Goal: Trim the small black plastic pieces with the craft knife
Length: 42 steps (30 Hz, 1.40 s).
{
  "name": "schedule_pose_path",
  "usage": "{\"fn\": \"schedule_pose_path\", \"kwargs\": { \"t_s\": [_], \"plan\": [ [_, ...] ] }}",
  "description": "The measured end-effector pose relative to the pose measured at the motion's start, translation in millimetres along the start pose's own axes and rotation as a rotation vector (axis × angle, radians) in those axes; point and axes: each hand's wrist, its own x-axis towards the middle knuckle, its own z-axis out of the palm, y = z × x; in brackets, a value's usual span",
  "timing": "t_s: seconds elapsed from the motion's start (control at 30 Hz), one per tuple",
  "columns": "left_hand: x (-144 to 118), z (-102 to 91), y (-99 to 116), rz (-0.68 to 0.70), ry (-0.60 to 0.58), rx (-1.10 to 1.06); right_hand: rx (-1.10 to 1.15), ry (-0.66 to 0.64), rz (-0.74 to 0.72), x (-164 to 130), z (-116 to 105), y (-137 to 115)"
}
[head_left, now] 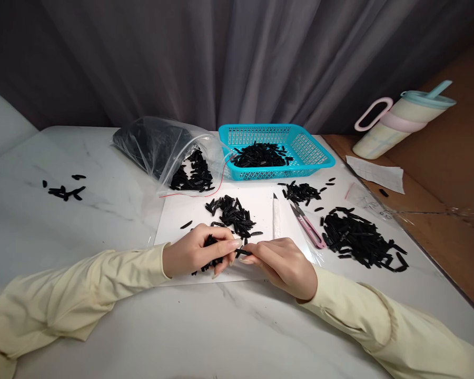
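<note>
Over a white sheet [171, 218], my left hand [195, 251] is closed with several small black strips under its curled fingers. Its thumb and fingertips meet at one black strip [243, 252], whose other end my right hand [286, 266] pinches from the right. The strips look like narrow moulded pieces; their exact kind is unclear. Just beyond my hands lies a loose pile of black strips [237, 218], and a few more show beneath my left hand. A white-wrapped tool with a dark pointed tip [276, 216] lies beyond my right hand, beside pink-handled thread snips [311, 230].
A blue basket [276, 172] holding strips stands at the back, with an open clear plastic bag [142, 147] of them to its left. Larger heaps [359, 237] lie right, a small group [66, 193] far left. A tumbler [398, 129] stands on cardboard at right.
</note>
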Motion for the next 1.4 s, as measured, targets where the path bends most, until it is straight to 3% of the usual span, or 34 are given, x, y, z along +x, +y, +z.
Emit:
{"fn": "schedule_pose_path", "kwargs": {
  "t_s": [0.97,1.1,1.23,1.4],
  "plan": [
    [0,0.2,-1,0.029,0.014,-0.014,0.012,0.023,0.007,-1,2,-1],
    [0,0.1,-2,0.033,0.021,-0.003,0.042,0.097,0.099,-2,2,-1],
    [0,-0.7,-3,0.036,0.017,0.002,0.197,0.084,0.221,2,-1,-6],
    [1,-0.7,-3,0.019,0.06,0.032,0.593,0.029,0.607,9,-3,-16]
  ]
}}
